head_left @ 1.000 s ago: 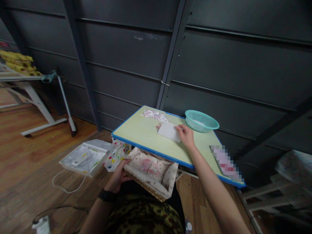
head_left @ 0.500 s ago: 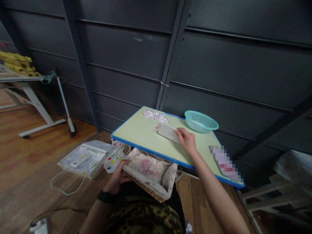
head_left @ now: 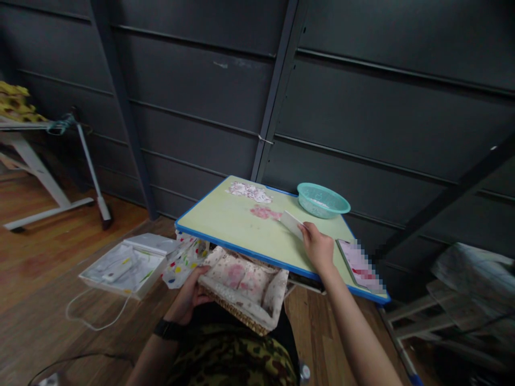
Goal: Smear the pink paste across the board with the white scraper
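Note:
My left hand (head_left: 192, 292) grips the left end of a fabric-lined woven basket (head_left: 242, 311), held tilted below the table's front edge. Some pinkish pieces (head_left: 237, 276) lie inside it. My right hand (head_left: 317, 244) pinches a thin white card (head_left: 292, 222) slanted over the pale yellow tabletop (head_left: 225, 214). Beside the card's left end is a loose patch of small pink pieces (head_left: 263, 212). Farther back sits a heap of white and purplish pieces (head_left: 249, 192), too small to name.
A green plastic basin (head_left: 324, 201) with something white inside stands at the table's back right. A phone-like slab (head_left: 358, 262), partly blurred, lies at the right edge. An open white box (head_left: 124, 268) and a dotted plastic bag (head_left: 185, 262) are at the left. A dark panelled wall (head_left: 193, 80) rises behind.
My right hand has drawn the card right and slightly toward me, turning it steeper. More of the pink patch shows now. The left hand still holds the basket, and the whole view has shifted a little.

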A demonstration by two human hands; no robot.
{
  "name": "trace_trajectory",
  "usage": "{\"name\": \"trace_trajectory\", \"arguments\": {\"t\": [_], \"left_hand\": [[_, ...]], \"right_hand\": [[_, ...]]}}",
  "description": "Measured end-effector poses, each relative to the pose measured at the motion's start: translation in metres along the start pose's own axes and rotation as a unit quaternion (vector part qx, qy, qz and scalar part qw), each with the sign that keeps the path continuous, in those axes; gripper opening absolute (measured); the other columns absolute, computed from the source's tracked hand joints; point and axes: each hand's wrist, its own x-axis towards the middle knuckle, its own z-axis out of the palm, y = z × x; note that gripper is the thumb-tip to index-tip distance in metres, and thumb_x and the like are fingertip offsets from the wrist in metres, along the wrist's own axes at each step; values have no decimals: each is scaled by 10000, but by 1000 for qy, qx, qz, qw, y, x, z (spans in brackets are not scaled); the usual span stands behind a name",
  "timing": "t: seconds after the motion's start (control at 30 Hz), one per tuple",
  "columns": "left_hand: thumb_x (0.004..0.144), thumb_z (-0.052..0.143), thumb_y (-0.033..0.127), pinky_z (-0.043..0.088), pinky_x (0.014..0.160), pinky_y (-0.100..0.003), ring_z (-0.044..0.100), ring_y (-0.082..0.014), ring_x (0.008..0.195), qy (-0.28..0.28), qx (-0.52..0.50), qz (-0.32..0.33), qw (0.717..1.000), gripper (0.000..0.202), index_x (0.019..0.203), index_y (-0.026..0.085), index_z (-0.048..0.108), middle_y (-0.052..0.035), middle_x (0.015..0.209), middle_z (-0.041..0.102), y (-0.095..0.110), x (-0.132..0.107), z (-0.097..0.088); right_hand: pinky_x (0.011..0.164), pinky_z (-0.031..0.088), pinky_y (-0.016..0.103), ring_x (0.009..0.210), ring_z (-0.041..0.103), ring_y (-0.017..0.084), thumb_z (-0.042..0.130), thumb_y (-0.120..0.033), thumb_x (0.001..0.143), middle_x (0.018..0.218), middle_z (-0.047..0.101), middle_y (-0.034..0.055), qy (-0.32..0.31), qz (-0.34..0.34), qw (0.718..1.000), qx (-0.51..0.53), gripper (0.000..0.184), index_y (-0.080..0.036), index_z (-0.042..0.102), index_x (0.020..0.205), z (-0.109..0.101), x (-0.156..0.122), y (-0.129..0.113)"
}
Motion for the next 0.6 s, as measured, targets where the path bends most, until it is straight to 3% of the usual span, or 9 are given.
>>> {"name": "trace_trajectory", "arguments": {"t": [0.13,0.3,0.43,0.6], "left_hand": [[892,655,293,641,563,-364,708,-228,628,20,11,-5,1000,235,1093,171,666,-57,793,728,5,-7,5],[870,670,322,633,583,-370,709,-230,621,31,12,-7,999,340,1179,178,664,-59,838,748,6,-7,5],[847,700,352,628,599,-360,727,-242,672,26,9,-5,1000,331,1131,183,682,-62,855,753,4,-4,3],[837,714,331,631,601,-348,714,-226,653,28,2,5,1000,256,1051,192,691,-51,802,737,4,-4,2]], "right_hand": [[547,206,272,474,539,157,452,-432,1052,616,712,69,-4,-64,998,9,409,-197,775,968,4,-9,-22],[522,231,269,479,576,149,454,-380,1061,578,705,48,-7,-140,989,38,377,-213,786,1003,9,-16,-56],[514,258,262,473,594,145,472,-367,1061,597,722,50,-5,-161,983,83,355,-217,793,1036,16,-14,-76],[532,339,249,511,649,158,471,-395,1068,632,745,65,-15,-176,973,149,387,-213,808,1015,20,-13,-84]]}}
